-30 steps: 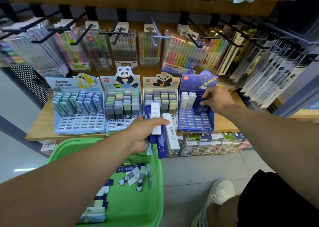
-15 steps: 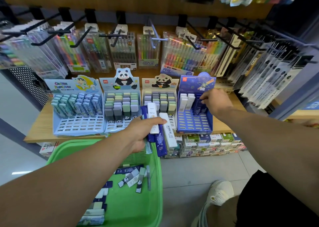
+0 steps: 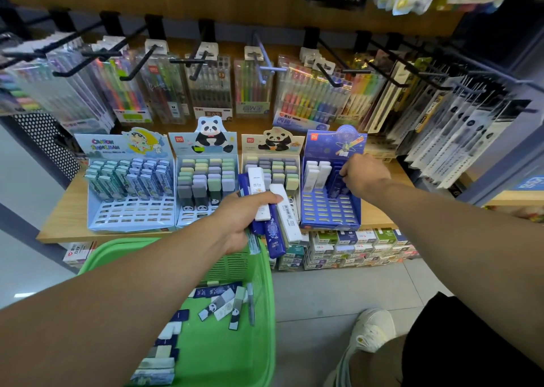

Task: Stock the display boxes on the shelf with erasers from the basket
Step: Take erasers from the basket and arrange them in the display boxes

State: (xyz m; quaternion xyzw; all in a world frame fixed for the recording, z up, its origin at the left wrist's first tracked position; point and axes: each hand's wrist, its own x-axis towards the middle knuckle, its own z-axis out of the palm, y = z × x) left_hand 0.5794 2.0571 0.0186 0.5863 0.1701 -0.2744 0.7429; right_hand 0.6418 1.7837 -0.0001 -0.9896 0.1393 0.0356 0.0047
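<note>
The left hand is gripping a fanned bundle of long erasers, some white and some dark blue, its fingers curling round them and its thumb lying across the top, and it is holding them just above the far rim of the green basket and in front of the wooden shelf. The right hand is reaching into the dark blue display box at the right end of the row, its fingers curling down and pinching a dark blue eraser that is standing in one of the rear slots; beside it, on the left side of the same box, a few white erasers are standing upright, and the front slots are showing open. Three more display boxes are sitting side by side on the shelf: a pale blue box at the left, a panda box next to it, and a second panda box partly hidden behind the held bundle. Loose erasers are lying scattered on the basket floor, below the left forearm. Packs of pens are hanging on hooks behind the boxes, and a pale shoe is showing on the floor at lower right.
</note>
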